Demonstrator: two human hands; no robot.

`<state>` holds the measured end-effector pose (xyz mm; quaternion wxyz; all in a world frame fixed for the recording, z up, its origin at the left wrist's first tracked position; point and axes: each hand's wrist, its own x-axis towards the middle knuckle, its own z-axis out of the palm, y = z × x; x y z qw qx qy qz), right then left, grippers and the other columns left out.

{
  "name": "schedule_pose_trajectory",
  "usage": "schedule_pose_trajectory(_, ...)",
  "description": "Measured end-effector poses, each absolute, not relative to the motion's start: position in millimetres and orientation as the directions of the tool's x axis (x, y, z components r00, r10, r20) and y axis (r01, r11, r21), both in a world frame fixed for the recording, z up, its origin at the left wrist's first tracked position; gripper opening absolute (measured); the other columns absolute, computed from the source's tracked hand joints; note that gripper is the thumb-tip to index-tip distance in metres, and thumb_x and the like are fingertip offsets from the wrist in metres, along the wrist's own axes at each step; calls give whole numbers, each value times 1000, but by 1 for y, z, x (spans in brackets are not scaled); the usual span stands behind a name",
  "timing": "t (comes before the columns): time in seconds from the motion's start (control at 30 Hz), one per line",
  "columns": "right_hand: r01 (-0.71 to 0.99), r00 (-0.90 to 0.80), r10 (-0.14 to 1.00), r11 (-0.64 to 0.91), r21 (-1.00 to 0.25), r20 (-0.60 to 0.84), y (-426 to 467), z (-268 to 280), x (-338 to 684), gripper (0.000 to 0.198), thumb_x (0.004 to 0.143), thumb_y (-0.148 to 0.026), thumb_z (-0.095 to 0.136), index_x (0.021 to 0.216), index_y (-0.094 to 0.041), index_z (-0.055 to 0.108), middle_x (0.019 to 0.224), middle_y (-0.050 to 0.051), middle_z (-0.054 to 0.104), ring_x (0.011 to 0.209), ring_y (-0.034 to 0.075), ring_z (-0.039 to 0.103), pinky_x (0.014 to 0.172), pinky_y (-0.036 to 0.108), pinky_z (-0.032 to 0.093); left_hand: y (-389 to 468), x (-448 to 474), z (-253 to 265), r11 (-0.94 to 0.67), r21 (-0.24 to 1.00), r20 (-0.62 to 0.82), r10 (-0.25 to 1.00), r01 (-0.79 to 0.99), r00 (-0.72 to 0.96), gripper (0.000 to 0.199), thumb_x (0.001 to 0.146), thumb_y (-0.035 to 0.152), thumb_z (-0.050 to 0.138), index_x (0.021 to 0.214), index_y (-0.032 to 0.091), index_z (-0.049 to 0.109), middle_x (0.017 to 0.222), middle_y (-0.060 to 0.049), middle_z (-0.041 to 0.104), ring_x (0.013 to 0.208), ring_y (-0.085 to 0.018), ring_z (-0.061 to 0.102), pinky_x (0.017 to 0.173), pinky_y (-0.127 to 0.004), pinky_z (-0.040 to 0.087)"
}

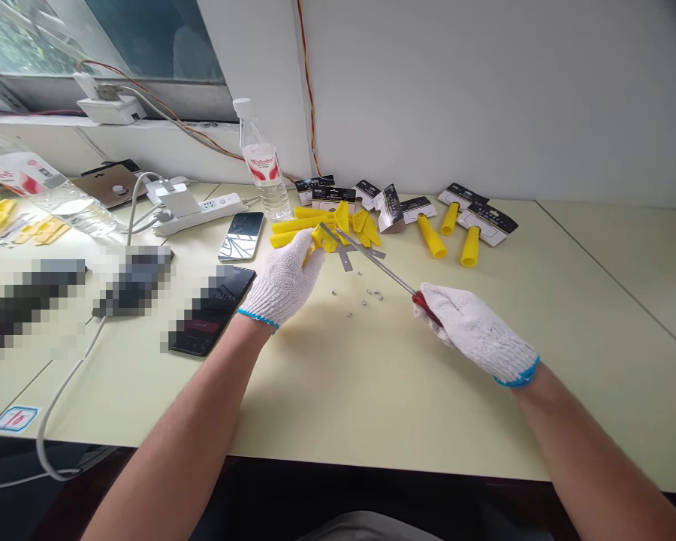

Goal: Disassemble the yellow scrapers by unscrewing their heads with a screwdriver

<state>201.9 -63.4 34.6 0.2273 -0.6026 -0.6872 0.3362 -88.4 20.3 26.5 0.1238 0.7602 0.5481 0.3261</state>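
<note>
My left hand (287, 276), in a white knit glove with a blue cuff, is closed on a yellow plastic scraper head (323, 239) with a thin metal blade at it. My gloved right hand (473, 327) grips the red handle of a screwdriver (386, 269). Its long shaft points up and left, and the tip reaches the scraper head; whether it touches a screw is too small to tell. Just beyond are loose metal blades (345, 261) and more yellow scraper parts (342, 216). Several small screws (363, 303) lie scattered on the table between my hands.
Yellow handles (431, 237) with black-and-white cards (489, 223) lie at the back right. A water bottle (264, 180) stands near the wall, beside a power strip (206, 210). Phones (241, 237) and a white cable (70, 376) occupy the left. The table's front edge is near me.
</note>
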Motion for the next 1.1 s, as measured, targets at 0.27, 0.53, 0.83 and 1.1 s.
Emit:
schedule_pose_trajectory(0.27, 730, -251, 967, 160, -664, -43, -59, 21, 204, 34, 106, -40, 46, 77, -23, 43, 74, -1, 50, 64, 16, 40, 62, 31, 30, 16, -86, 31, -274, 682, 232, 960, 678, 155, 18, 102, 28, 53, 85, 24, 48, 70, 3, 66, 62, -15, 60, 68, -30, 45)
schedule_pose_trajectory(0.53, 740, -262, 964, 171, -650, -46, -59, 17, 205, 33, 105, -43, 47, 80, -23, 48, 75, -1, 55, 65, 16, 43, 63, 31, 31, 17, -85, 28, -282, 682, 228, 959, 675, 169, 18, 103, 30, 51, 86, 24, 48, 67, 2, 66, 65, -17, 61, 68, -31, 44)
schedule_pose_trajectory(0.83, 736, -208, 973, 84, -672, -106, -63, 23, 199, 34, 108, -39, 40, 80, -23, 48, 76, -1, 52, 63, 15, 41, 60, 31, 29, 17, -85, 26, -295, 672, 237, 955, 680, 180, 18, 104, 31, 51, 88, 24, 48, 69, 3, 66, 64, -15, 60, 67, -30, 43)
schedule_pose_trajectory(1.1, 576, -176, 890, -253, -777, -420, -67, 34, 189, 45, 106, -62, 41, 87, -23, 52, 76, 1, 63, 54, 13, 48, 52, 27, 38, 16, -83, 26, -353, 560, 321, 926, 750, 197, 22, 104, 28, 49, 83, 24, 43, 72, 0, 62, 66, -17, 58, 66, -29, 41)
